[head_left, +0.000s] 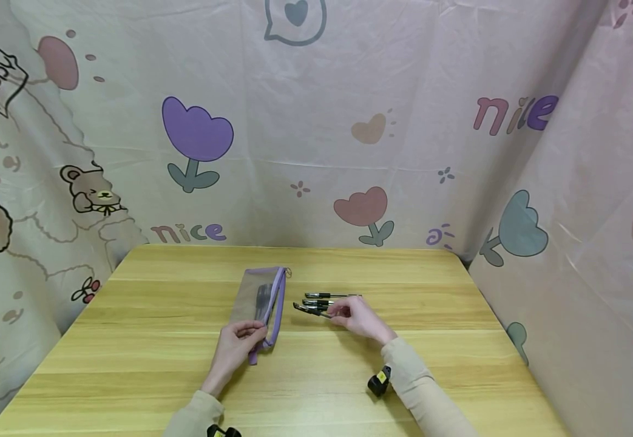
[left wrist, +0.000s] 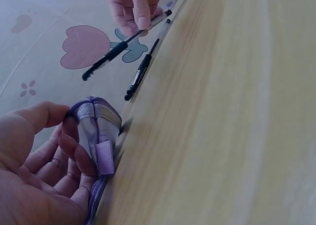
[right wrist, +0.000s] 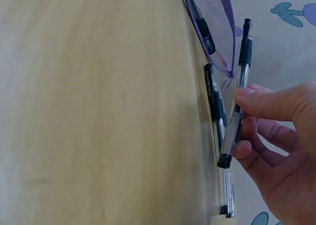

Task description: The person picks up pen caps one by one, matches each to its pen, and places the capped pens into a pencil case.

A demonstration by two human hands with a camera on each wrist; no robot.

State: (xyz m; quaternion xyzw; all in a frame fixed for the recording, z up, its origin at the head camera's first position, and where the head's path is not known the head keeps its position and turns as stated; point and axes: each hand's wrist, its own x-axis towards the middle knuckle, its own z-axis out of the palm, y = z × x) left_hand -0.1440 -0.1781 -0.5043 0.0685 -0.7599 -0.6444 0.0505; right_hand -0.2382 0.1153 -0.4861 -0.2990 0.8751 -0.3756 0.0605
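Observation:
A see-through pencil pouch point(head_left: 245, 294) with purple trim lies on the table, its zipped side gaping. My left hand point(head_left: 232, 349) pinches the near end of that opening between thumb and fingers, beside a purple tab point(left wrist: 104, 157). Inside the pouch shows a black-gripped pen point(right wrist: 204, 34). To the right, my right hand point(head_left: 361, 317) pinches a clear gel pen point(right wrist: 244, 54) with a black grip by its barrel. The held pen is raised at a slant, its black-capped end pointing towards the pouch. Similar pens point(head_left: 321, 295) lie side by side just beyond it.
The wooden table point(head_left: 147, 340) runs back to a printed cloth point(head_left: 289, 121) hung behind and at both sides. A black wrist camera point(head_left: 379, 381) sits at the right sleeve, and another point(head_left: 223, 431) at the left.

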